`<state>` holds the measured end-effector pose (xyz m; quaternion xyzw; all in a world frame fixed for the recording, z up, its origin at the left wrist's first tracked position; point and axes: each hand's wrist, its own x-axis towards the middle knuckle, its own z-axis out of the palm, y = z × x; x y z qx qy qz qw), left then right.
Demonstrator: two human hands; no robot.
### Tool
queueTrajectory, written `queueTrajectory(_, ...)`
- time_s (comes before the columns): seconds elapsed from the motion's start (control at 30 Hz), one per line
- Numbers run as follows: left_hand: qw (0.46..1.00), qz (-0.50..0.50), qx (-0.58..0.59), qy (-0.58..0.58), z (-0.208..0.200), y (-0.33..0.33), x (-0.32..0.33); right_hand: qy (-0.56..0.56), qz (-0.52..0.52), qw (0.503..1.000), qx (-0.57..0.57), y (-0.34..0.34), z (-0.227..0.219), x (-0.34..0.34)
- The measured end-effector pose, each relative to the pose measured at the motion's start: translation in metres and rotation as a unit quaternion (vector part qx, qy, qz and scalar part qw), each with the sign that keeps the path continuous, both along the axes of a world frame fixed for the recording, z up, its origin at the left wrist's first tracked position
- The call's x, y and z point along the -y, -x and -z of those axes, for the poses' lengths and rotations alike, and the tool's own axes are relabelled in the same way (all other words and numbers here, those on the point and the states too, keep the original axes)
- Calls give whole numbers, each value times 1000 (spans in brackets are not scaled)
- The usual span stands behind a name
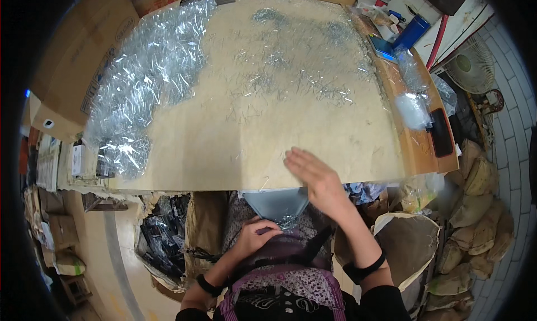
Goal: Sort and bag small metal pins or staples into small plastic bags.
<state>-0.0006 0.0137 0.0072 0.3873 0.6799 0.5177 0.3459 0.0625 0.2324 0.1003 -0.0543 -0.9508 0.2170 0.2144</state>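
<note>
My right hand (313, 178) reaches over the near edge of the tabletop (302, 130), fingers straight and almost together, pinching nothing; I can't tell whether they touch the surface. My left hand (257, 236) grips the near end of the grey pan (271, 203), which sits under that edge at my lap. I judge the gathering partly done: some shiny bits (288, 223) lie in the pan, while thin loose pieces (324, 88) remain across the far middle and a dense glittering pile (162, 63) covers the left.
</note>
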Motion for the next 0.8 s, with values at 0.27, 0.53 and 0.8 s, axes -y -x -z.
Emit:
queueTrajectory(0.27, 998, 12, 57, 38, 8, -1, 4, 130, -87, 987, -34, 9, 1, 20)
queueTrajectory(0.53, 998, -24, 63, 5, 7, 0, 6, 70, -160, 984, 31, 44, -1, 28)
queueTrajectory(0.8, 996, -10, 85, 10, 1, 0, 3, 150, -40, 983, -97, -49, 16, 41)
